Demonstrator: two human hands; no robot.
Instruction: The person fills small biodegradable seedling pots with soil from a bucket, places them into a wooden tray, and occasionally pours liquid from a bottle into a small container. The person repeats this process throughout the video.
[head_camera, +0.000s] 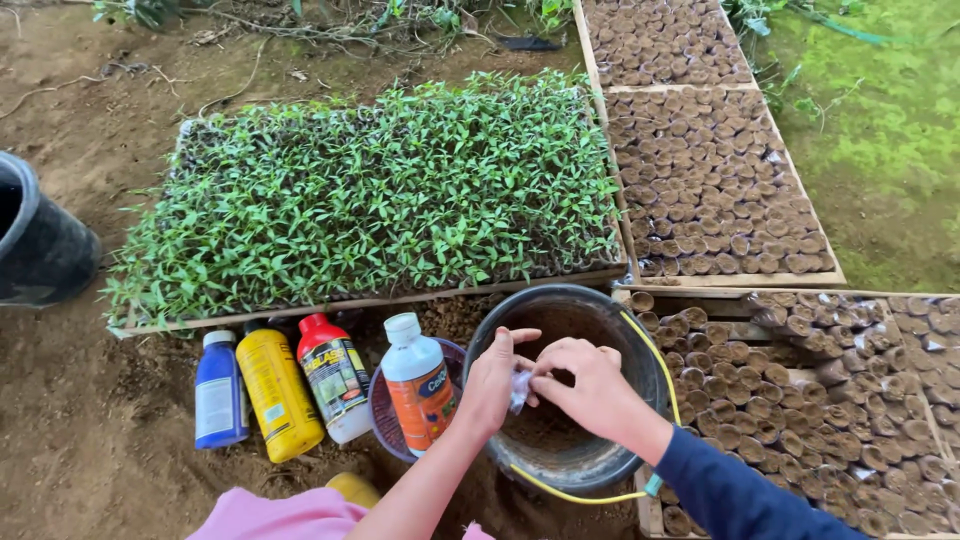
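My left hand (492, 385) and my right hand (585, 385) meet over a black bucket (560, 297) partly filled with dark soil. Between their fingertips they pinch a small, pale, crumpled plastic bag (518, 390). My left forearm is bare, and my right arm wears a dark blue sleeve. A white bottle with an orange label (418, 380) stands just left of my left hand, inside a purple bowl (383, 425).
A red-capped bottle (335, 375), a yellow bottle (277, 395) and a blue bottle (220, 400) lie on the dirt at left. Behind them is a wooden tray of green seedlings (380, 190). Wooden frames of soil-filled small bags (710, 180) fill the right side. A black tub (40, 240) sits at far left.
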